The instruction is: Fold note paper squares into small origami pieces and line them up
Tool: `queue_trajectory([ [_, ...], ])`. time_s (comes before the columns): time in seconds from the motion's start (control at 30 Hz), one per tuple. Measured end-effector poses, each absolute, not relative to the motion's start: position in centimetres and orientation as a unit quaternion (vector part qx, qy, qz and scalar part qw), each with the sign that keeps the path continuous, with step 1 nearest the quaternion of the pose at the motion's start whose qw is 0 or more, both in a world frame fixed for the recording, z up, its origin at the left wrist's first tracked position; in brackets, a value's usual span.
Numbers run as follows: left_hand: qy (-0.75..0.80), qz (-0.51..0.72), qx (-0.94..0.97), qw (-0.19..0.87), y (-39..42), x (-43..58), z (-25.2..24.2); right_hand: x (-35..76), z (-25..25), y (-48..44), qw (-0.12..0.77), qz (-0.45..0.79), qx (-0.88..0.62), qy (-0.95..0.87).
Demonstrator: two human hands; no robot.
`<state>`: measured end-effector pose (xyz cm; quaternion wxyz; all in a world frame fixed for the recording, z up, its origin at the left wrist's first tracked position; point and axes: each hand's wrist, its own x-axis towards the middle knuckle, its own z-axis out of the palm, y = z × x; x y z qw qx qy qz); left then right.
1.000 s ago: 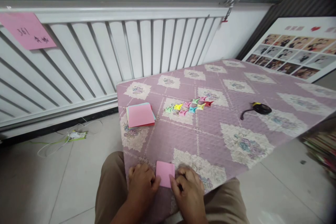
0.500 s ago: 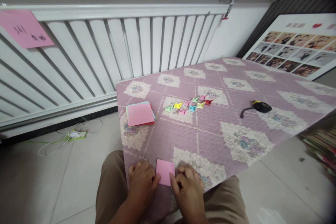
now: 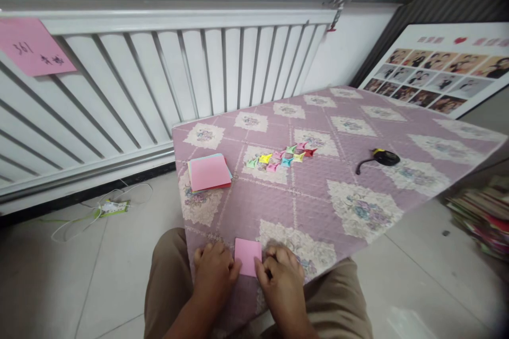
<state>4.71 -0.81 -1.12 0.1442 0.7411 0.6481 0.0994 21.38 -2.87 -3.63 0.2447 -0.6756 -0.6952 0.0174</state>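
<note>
A small pink paper square (image 3: pixel 248 257) lies flat near the table's front edge. My left hand (image 3: pixel 215 273) rests at its left side, fingers curled, the thumb on the paper's lower left edge. At the right side is my right hand (image 3: pixel 281 279), also curled, with its thumb touching the lower right edge. A stack of colored paper sheets (image 3: pixel 210 172), pink on top, sits at the table's left. Several small folded paper pieces (image 3: pixel 287 161) in green, yellow, pink, blue and red stand in two rows mid-table.
A black and yellow object (image 3: pixel 385 157) with a strap lies on the right part of the flowered tablecloth (image 3: pixel 310 198). Behind the table is a white radiator (image 3: pixel 222 69). A photo board (image 3: pixel 441 71) leans at the back right.
The whole view has shifted slightly, so things on the table appear a little further left. Both hands and the pink square keep the same placement relative to each other.
</note>
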Motion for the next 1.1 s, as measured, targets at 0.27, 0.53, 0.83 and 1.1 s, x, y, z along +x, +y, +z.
queue_trajectory([
  [0.27,0.646,0.11,0.744,0.131,-0.9,4.8,-1.0,21.1,-3.1,-2.8,0.247,0.006,-0.685,-0.685],
  [0.53,0.641,0.092,0.753,0.114,-0.8,4.8,-0.9,21.0,-2.8,-2.9,0.256,0.003,-0.682,-0.685],
  [0.83,0.6,0.125,0.788,0.062,-1.2,4.4,-1.9,20.9,-2.2,-3.1,0.25,0.0,-0.687,-0.682],
  [1.1,0.325,0.083,0.942,0.025,-0.1,3.8,-2.1,21.4,-2.7,-3.3,0.283,-0.001,-0.668,-0.688],
])
